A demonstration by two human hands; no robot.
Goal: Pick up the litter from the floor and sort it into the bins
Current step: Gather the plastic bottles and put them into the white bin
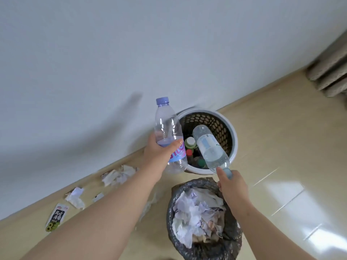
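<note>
Glossy beige floor [272,147], white wall [93,53], paper scraps [118,175] along skirting.

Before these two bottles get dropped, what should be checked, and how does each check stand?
1. Left hand grips the purple-capped bottle: ok.
2. Right hand holds the clear bottle by its neck: ok.
3. Clear bottle points into the basket bin, which holds other bottles: ok.
4. Purple-capped bottle is over the basket bin: cannot tell; it shows at the left rim.
5. Neither bottle is over the lined bin of crumpled paper: ok.
6. Floor is free of litter: not ok; paper scraps and a snack packet lie by the wall.
</note>
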